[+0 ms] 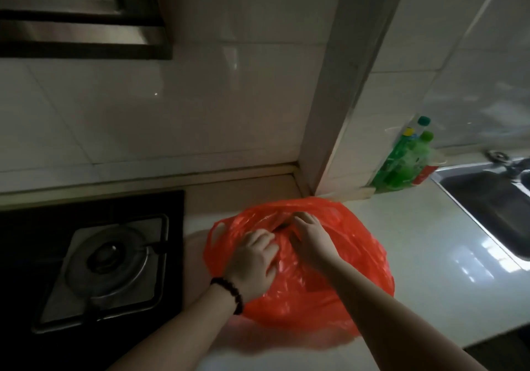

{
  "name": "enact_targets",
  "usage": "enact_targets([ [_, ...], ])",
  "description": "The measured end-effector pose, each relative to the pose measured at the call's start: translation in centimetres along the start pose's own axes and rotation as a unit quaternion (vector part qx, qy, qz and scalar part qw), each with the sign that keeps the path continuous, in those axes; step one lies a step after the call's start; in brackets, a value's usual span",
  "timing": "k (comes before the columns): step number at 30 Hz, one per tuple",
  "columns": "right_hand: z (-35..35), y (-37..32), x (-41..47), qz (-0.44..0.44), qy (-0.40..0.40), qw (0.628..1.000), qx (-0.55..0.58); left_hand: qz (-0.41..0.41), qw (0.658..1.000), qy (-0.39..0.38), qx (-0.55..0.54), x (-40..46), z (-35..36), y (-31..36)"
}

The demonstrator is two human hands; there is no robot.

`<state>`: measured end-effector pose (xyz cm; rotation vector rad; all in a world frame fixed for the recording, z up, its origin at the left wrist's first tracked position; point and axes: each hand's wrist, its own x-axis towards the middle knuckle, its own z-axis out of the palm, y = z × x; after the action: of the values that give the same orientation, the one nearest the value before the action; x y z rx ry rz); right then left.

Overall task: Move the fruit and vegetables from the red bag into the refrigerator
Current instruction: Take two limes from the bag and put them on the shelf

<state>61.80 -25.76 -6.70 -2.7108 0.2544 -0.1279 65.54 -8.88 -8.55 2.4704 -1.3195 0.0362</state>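
Left hand (253, 259) clutches bunched plastic on near-left side of red bag (329, 281), fingers curled into it; dark bead bracelet (229, 294) on wrist. Right hand (311, 234) grips plastic at bag mouth, fingertips tucked in fold. Bag sits on pale worktop (430, 270), contents hidden. Gas stove (94, 259) left of bag. Green bottles (407, 164) by wall corner, sink (493, 201) far right.

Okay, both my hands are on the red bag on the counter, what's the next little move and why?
Probably pull the bag's mouth wider apart. Both the left hand and the right hand grip the plastic at the top of the red bag, but only a narrow dark gap shows between them, and no fruit or vegetable can be seen yet. A wider opening would let you see and reach inside.
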Motion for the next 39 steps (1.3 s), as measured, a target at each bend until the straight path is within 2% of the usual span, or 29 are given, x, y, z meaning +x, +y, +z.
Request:
enact_targets([
  [2, 0.7, 1.3, 2.1, -0.025, -0.038, 0.999, -0.008, -0.045, 0.995, -0.081, 0.026, 1.2, 1.2, -0.3],
  [4, 1.5, 2.7, 4.1, -0.061, -0.081, 0.995, -0.019, -0.091, 0.986, -0.123, 0.060, 2.4, 2.3, -1.0],
  [7, 2.4, 4.6, 6.8, -0.098, -0.134, 0.986, -0.023, -0.124, 0.980, -0.128, 0.083, 3.8, 4.1, -2.1],
  [10, 2.9, 6.1, 9.0, -0.114, -0.154, 0.981, -0.022, -0.167, 0.973, -0.136, 0.082, 5.3, 5.2, -3.6],
  [15, 3.7, 8.4, 11.8, -0.145, -0.203, 0.968, -0.034, -0.233, 0.965, -0.115, 0.024, 6.9, 6.7, -5.8],
  [22, 5.8, 9.2, 13.3, -0.140, -0.244, 0.959, -0.022, -0.313, 0.943, -0.098, -0.054, 8.2, 8.5, -7.0],
  [27, 7.3, 9.4, 12.8, -0.126, -0.221, 0.967, -0.012, -0.362, 0.930, -0.038, -0.044, 8.7, 9.4, -6.3],
  [32, 6.4, 9.8, 12.6, -0.117, -0.199, 0.972, 0.035, -0.359, 0.933, -0.018, -0.030, 8.9, 9.0, -5.8],
  [39, 3.3, 9.2, 11.7, -0.106, -0.177, 0.975, 0.084, -0.334, 0.934, 0.040, -0.121, 8.0, 7.1, -4.2],
])
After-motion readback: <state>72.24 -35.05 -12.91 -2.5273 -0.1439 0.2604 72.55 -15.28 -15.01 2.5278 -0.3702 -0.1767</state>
